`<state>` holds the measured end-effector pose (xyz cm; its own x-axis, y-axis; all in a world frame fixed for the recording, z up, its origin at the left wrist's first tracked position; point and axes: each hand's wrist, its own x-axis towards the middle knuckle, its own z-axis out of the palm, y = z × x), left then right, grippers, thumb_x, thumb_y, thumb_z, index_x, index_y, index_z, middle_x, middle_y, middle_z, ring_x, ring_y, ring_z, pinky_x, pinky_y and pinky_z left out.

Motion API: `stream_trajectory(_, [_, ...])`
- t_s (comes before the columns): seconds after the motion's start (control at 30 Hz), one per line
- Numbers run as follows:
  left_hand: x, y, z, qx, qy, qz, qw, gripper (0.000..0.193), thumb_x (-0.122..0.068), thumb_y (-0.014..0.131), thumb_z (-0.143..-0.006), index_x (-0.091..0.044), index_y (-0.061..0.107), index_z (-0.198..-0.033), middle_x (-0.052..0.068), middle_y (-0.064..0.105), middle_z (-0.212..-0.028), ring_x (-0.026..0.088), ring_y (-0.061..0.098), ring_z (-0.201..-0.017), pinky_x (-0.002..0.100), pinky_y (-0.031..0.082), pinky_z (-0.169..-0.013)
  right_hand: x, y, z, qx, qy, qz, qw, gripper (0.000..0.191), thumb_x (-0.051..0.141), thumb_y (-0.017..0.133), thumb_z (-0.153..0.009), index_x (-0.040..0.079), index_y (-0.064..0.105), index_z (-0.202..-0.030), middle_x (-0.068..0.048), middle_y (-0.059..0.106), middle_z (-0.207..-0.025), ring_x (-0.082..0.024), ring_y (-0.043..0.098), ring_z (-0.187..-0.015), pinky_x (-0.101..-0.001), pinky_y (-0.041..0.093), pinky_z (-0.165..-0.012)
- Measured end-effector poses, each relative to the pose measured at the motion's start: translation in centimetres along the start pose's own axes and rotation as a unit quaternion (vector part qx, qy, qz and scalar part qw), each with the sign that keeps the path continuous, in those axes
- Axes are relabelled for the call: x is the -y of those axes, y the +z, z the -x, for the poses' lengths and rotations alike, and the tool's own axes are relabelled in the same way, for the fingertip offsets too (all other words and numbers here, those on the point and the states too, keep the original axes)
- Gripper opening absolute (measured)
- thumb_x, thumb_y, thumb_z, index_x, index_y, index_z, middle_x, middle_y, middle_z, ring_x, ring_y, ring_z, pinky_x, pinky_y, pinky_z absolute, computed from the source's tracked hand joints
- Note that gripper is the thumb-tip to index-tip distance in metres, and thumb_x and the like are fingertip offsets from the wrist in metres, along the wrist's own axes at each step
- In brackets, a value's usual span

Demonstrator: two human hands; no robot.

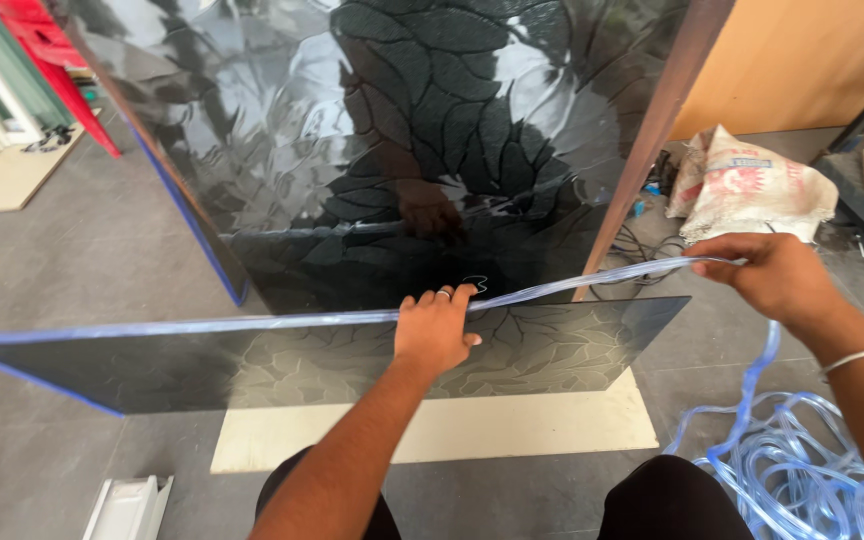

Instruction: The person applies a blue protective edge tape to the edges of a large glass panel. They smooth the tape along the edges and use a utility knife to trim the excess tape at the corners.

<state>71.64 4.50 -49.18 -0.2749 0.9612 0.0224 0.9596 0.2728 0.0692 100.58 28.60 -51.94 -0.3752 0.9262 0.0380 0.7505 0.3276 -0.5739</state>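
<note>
A dark glossy panel with an embossed leaf pattern stands on edge in front of me. A clear bluish plastic strip runs along its top edge. My left hand presses down on that edge, fingers over the strip. My right hand is raised to the right and pinches the free end of the strip, which stretches taut from the panel to that hand. A loose tangle of the same strip lies on the floor by my right knee.
A larger dark leaf-patterned sheet leans behind the panel. A pale board lies on the grey floor beneath. A white sack and cables sit at the right, a white channel piece at the lower left, red and green panels at the far left.
</note>
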Motion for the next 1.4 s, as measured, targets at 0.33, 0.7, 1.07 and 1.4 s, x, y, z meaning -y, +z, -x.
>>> stream_trajectory(0.33, [0.4,1.6,-1.4,-0.075,0.056,-0.068,0.993,0.056,-0.046,0.071,-0.092,-0.017,0.056,-0.137,0.006,0.069,-0.107,0.025,0.066,-0.094,0.042,0.052,-0.082,-0.9,1.5,-0.2,0.037,0.015,-0.111,0.993,0.027,0.018,0.080,-0.085,0.015,0.083,-0.112,-0.005,0.079,-0.097,-0.014,0.066,-0.089,-0.0332,0.052,-0.081])
stream_trajectory(0.7, [-4.7,3.4,-3.8,-0.104,0.059,0.050,0.992,0.052,-0.042,0.077,-0.082,-0.018,0.063,-0.126,0.004,0.072,-0.102,0.025,0.069,-0.095,0.045,0.051,-0.079,-0.6,3.6,0.1,-0.025,-0.049,-0.139,0.989,0.024,0.015,0.080,-0.086,0.017,0.081,-0.110,-0.002,0.079,-0.096,-0.013,0.064,-0.082,-0.0305,0.053,-0.075])
stream_trajectory(1.07, [-6.0,3.7,-5.4,-0.120,0.107,-0.045,0.986,0.056,-0.043,0.069,-0.092,-0.022,0.053,-0.142,0.010,0.069,-0.103,0.029,0.069,-0.083,0.045,0.053,-0.071,-2.2,3.2,0.3,0.003,-0.028,-0.129,0.991,0.021,0.018,0.080,-0.085,0.018,0.083,-0.107,0.001,0.079,-0.093,-0.011,0.065,-0.080,-0.0280,0.052,-0.074])
stream_trajectory(1.4, [-9.5,5.2,-6.8,-0.065,0.071,0.013,0.995,0.059,-0.041,0.074,-0.087,-0.020,0.053,-0.138,0.006,0.066,-0.114,0.026,0.067,-0.098,0.045,0.053,-0.078,-3.7,2.6,-0.6,0.130,0.080,-0.333,0.930,0.027,0.014,0.079,-0.082,0.012,0.082,-0.109,0.000,0.069,-0.088,-0.011,0.052,-0.070,-0.0284,0.039,-0.060])
